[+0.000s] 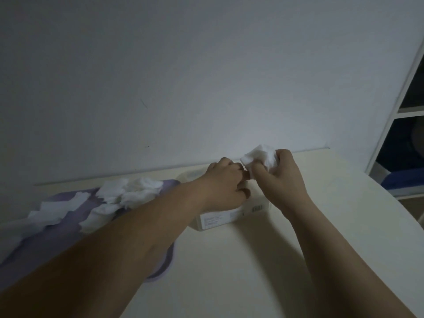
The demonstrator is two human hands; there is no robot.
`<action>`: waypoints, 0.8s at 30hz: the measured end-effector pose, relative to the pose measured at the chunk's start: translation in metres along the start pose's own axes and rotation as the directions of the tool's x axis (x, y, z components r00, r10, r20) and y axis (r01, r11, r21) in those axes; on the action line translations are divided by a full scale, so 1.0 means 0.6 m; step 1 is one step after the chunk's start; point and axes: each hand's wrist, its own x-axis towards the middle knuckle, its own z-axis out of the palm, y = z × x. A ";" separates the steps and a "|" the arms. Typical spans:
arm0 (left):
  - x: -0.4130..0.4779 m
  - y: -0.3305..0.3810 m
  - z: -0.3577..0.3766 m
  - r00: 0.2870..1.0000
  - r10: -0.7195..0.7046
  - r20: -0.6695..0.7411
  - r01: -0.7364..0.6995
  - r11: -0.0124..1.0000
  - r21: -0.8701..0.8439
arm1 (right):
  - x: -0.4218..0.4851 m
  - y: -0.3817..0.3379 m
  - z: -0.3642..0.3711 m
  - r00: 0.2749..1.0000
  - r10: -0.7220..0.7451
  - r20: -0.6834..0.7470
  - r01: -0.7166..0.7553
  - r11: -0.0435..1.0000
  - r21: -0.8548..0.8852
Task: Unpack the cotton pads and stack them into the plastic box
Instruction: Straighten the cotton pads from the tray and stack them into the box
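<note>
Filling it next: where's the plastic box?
Head view, centre: the plastic box lies under the left hand, beside the right hand, right of the piled cotton pads.

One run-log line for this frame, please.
stage: stacking | right hand: grips cotton pad wad over plastic box | left hand: on box, grip hidden | loose pads: piled on purple sheet, left of box

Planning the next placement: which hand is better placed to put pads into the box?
Right. The right hand grips a wad of cotton pads just above the plastic box; the left hand lies over the box, its grip unclear.
</note>
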 end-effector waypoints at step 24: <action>-0.061 -0.041 0.014 0.988 -0.042 -0.150 0.015 0.984 -0.177 | 0.000 0.018 0.048 0.905 -0.426 0.007 0.355 0.746 -0.564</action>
